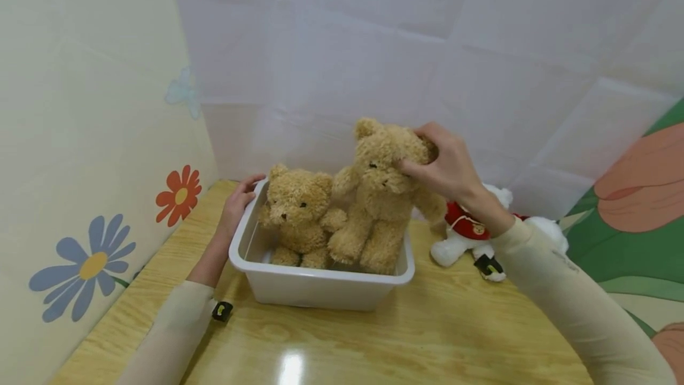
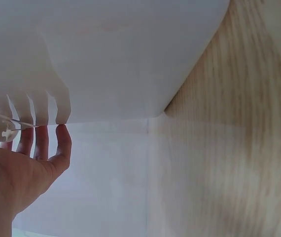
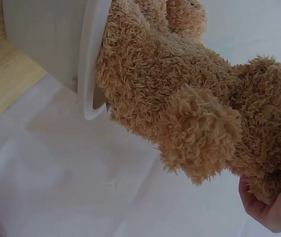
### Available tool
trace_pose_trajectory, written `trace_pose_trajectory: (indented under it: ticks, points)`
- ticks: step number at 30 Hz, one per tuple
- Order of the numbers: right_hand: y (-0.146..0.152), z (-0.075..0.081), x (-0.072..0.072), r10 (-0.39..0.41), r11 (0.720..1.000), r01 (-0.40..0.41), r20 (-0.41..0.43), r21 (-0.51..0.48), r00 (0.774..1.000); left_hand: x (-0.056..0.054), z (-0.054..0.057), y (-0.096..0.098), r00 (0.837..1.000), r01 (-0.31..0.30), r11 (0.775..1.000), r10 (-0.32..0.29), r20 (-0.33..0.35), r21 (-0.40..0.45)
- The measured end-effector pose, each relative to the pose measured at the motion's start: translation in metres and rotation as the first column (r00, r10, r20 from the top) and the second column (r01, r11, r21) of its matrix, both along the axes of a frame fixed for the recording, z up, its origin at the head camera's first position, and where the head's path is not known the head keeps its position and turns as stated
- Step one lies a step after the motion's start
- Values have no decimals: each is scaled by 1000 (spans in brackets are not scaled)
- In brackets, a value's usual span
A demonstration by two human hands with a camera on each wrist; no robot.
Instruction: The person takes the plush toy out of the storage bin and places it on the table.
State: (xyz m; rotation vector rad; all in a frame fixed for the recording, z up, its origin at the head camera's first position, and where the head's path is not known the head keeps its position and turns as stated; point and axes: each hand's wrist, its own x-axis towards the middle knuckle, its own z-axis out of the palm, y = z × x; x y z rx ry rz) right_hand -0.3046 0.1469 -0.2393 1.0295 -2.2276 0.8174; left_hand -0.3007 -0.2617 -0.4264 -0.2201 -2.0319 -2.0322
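A white plastic tub (image 1: 320, 287) stands on the table, with a curly tan teddy bear (image 1: 299, 207) sitting in its left side. My right hand (image 1: 446, 162) grips a second, larger tan teddy bear (image 1: 382, 201) by the head, thumb at the face and fingers behind. That bear is upright, its legs inside the tub's right end and its head well above the rim. In the right wrist view its furry body (image 3: 150, 74) leans across the tub's rim (image 3: 88, 94). My left hand (image 1: 237, 204) holds the tub's left rim; its fingertips (image 2: 62, 132) meet the outer wall in the left wrist view.
A white plush toy in a red top (image 1: 470, 224) lies right of the tub, partly behind my right forearm. The wooden table (image 1: 427, 331) meets a pale sheet (image 1: 320, 64) at the back. Flower-printed panels (image 1: 93, 266) flank both sides.
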Motion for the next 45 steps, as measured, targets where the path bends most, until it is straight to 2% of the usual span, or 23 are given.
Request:
trace_pose_trajectory:
  ticks: [6, 16, 20, 28, 32, 35, 39, 45]
  points:
    - [7, 6, 1, 3, 1000, -4, -51, -19, 999, 1, 0, 1, 1000, 7, 1000, -8, 21, 4]
    - [18, 22, 3, -24, 997, 14, -138, -69, 990, -2, -4, -2, 998, 23, 1000, -22, -52, 10]
    - [24, 30, 5, -46, 996, 33, -151, -88, 987, -3, -5, -4, 998, 22, 999, -21, -59, 25]
    - [46, 38, 8, -123, 981, 102, -122, -167, 985, -4, -4, -4, 999, 34, 999, -32, -39, 40]
    - [61, 44, 10, -172, 966, 159, -50, -203, 984, -7, -3, -2, 998, 43, 998, -41, -49, 51]
    - [72, 49, 14, -230, 948, 228, 16, -221, 973, -8, -3, -1, 998, 39, 998, -36, -52, 52]
    - [88, 53, 19, -302, 926, 305, 46, -223, 952, -8, -4, -1, 998, 37, 998, -35, -53, 41]
    - [104, 50, 16, -314, 917, 330, 104, -223, 944, -6, -6, -9, 995, 31, 999, -27, -93, 43]
